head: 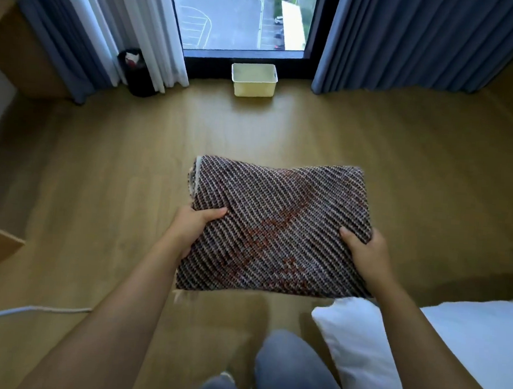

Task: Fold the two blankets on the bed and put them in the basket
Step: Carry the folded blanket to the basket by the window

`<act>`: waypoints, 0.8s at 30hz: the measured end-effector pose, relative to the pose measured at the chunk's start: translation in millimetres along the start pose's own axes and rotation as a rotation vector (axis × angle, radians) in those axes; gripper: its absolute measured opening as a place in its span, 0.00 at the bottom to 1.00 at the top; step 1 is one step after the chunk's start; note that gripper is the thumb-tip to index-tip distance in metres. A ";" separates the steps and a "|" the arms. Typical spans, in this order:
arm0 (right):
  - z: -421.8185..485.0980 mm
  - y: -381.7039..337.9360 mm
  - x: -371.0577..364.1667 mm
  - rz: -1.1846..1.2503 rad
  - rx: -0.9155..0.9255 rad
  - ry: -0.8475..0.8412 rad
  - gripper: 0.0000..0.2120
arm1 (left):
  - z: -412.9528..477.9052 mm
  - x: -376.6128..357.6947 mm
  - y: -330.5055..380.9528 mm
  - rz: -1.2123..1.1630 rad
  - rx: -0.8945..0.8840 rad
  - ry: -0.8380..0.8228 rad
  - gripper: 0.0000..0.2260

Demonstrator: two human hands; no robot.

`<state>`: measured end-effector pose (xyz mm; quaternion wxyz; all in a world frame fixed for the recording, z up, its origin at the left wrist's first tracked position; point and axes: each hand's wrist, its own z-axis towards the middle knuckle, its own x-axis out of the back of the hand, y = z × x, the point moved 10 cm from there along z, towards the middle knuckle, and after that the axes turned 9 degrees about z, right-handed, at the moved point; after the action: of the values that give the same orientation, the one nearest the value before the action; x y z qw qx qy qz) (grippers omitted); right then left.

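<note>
Both hands are on it now — the left hand (192, 231) clamps the near-left edge of the folded blanket (277, 226), thumb lying over the top and fingers tucked out of sight beneath, while the right hand (363, 252) pinches the near-right edge the same way. The blanket rides in the air as a flat, thick bundle above the wooden floor (98, 183), with the cream basket (254, 80) well ahead, sitting on the floor against the window (240, 17). The bed (467, 336) is at the lower right, just beside the person's leg. The risk, I'd say, is in the far edge: only the near side is held, so the layers could sag and slide open on the way across. And that basket looks narrow against this bundle — set it down flat and it may well catch on the rim or spring apart. I can't see the second blanket anywhere in this view.
</note>
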<state>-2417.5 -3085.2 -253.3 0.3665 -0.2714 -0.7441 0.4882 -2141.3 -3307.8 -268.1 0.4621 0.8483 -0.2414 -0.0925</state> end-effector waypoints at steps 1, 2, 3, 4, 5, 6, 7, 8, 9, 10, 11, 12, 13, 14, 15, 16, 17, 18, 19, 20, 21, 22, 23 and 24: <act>24.9 -7.7 -4.4 -0.003 0.005 0.013 0.10 | 23.9 -5.6 15.4 0.002 -0.003 -0.001 0.17; 46.4 -14.7 -8.5 -0.014 0.010 0.023 0.10 | 44.9 -10.9 28.0 0.007 -0.004 0.000 0.17; 74.6 -23.1 -13.2 -0.022 0.015 0.035 0.11 | 70.7 -18.4 44.2 0.011 -0.008 -0.004 0.17; 101.9 -30.0 -17.9 -0.026 0.014 0.043 0.12 | 95.0 -24.7 59.2 0.019 -0.007 0.001 0.17; 132.2 -37.2 -24.0 -0.022 0.016 0.041 0.12 | 119.9 -30.3 75.6 0.022 -0.006 0.017 0.18; 162.4 -44.8 -30.9 -0.016 0.014 0.033 0.11 | 144.8 -35.3 91.7 0.021 -0.007 0.034 0.19; 187.6 -52.5 -37.5 -0.019 0.017 0.022 0.11 | 164.0 -39.4 105.3 0.027 -0.002 0.050 0.19; 218.2 -62.9 -45.2 -0.023 0.020 0.009 0.12 | 186.1 -44.1 122.6 0.031 -0.002 0.064 0.19; 246.4 -73.3 -52.7 -0.023 0.022 -0.004 0.12 | 206.2 -47.5 138.7 0.029 0.000 0.074 0.18; 276.2 -86.2 -61.5 -0.019 0.028 -0.020 0.13 | 228.2 -50.0 156.8 0.022 -0.004 0.086 0.17; 304.8 -99.8 -70.9 -0.017 0.036 -0.038 0.13 | 249.3 -50.8 174.9 0.020 -0.010 0.103 0.17; 326.8 -112.1 -79.2 -0.017 0.050 -0.048 0.12 | 266.4 -50.2 189.7 0.025 -0.013 0.121 0.16; 354.0 -125.6 -89.1 -0.018 0.063 -0.057 0.11 | 287.6 -50.3 207.7 0.028 -0.020 0.134 0.15; 379.8 -137.3 -99.4 -0.018 0.074 -0.072 0.10 | 308.0 -51.1 223.8 0.021 -0.025 0.141 0.14; 406.5 -148.6 -110.7 -0.013 0.082 -0.092 0.09 | 330.3 -52.0 239.7 0.006 -0.031 0.146 0.13; 432.9 -158.1 -121.7 -0.009 0.082 -0.107 0.09 | 353.4 -53.4 255.0 -0.007 -0.036 0.148 0.13; 455.3 -165.7 -130.6 -0.008 0.081 -0.113 0.08 | 373.3 -55.4 267.9 -0.013 -0.034 0.151 0.13; 484.5 -174.8 -141.0 -0.009 0.087 -0.112 0.09 | 400.3 -58.0 284.6 -0.016 -0.038 0.150 0.13; 512.3 -182.3 -150.1 -0.014 0.091 -0.104 0.09 | 426.2 -60.1 300.2 -0.010 -0.039 0.153 0.13; 541.8 -189.8 -159.5 -0.015 0.089 -0.092 0.09 | 455.2 -62.6 317.3 0.000 -0.040 0.151 0.13; 570.4 -196.9 -169.2 -0.011 0.079 -0.083 0.10 | 483.7 -64.8 335.1 0.011 -0.043 0.148 0.14; 592.9 -203.5 -177.4 -0.006 0.070 -0.077 0.10 | 506.6 -66.6 351.0 0.025 -0.046 0.147 0.15; 620.4 -211.4 -186.5 0.002 0.060 -0.063 0.10 | 535.5 -68.6 371.1 0.042 -0.052 0.141 0.16; 645.6 -218.4 -193.8 0.007 0.049 -0.044 0.10 | 562.3 -70.6 390.1 0.064 -0.052 0.134 0.18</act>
<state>-2837.6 -3655.5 -270.0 0.3549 -0.2539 -0.7389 0.5134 -2542.6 -3866.7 -262.1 0.5017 0.8323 -0.2343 -0.0270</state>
